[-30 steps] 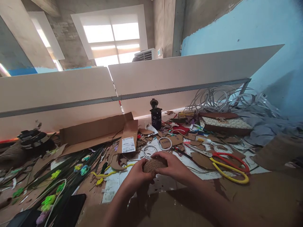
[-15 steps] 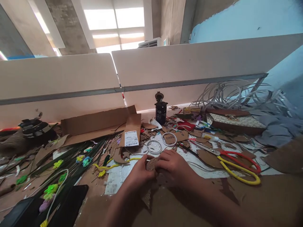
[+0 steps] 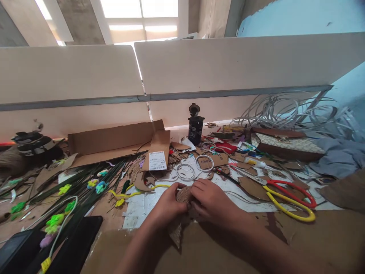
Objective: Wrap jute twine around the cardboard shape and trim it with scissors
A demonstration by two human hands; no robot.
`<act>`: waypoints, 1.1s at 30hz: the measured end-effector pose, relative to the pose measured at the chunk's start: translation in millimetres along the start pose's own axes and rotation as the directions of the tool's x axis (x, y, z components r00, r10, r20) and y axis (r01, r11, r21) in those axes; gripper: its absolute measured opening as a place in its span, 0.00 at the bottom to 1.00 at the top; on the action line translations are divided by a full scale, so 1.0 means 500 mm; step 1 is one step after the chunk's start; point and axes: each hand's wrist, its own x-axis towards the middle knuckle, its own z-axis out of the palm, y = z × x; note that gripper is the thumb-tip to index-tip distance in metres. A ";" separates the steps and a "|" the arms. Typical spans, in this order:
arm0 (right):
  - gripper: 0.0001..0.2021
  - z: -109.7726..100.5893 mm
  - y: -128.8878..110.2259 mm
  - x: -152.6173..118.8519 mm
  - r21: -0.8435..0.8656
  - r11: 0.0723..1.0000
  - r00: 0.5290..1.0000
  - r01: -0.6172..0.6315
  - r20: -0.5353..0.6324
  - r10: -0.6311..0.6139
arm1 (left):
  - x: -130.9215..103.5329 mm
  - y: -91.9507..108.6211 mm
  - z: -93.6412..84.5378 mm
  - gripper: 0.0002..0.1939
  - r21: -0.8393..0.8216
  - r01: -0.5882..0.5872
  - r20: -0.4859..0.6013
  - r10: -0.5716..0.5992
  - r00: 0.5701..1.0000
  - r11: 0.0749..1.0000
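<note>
Between my hands is a brown piece covered with rows of twine (image 3: 184, 194). Its pointed lower end (image 3: 175, 235) shows beneath my left wrist. My left hand (image 3: 170, 199) grips it from the left, the thumb lying across its near side. My right hand (image 3: 207, 196) closes on its right edge with bent fingers, and these hide part of it. Just beyond my fingers lie two white rings (image 3: 185, 179). A cardboard crescent (image 3: 140, 182) and a yellow fuzzy wire (image 3: 128, 195) rest to the left of my left hand.
Scissors with red and yellow handles (image 3: 291, 196) lie at right. A cardboard sheet (image 3: 222, 251) spreads under my forearms. Farther back stand a black bottle (image 3: 195, 131), a folded cardboard strip (image 3: 114, 142) and a patterned bag (image 3: 288, 146). Fuzzy flowers (image 3: 55, 220) and a dark phone-like slab (image 3: 80, 243) are at left.
The camera view has tilted down a little, so the background sits higher in the picture. Both hands keep hold of the twine-covered piece, with only small finger shifts.
</note>
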 end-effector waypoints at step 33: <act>0.08 -0.035 0.018 -0.002 0.355 0.929 0.994 -0.100 0.005 0.105 | -0.005 0.010 -0.005 0.22 -0.167 0.068 -0.002 -0.069 0.998 0.984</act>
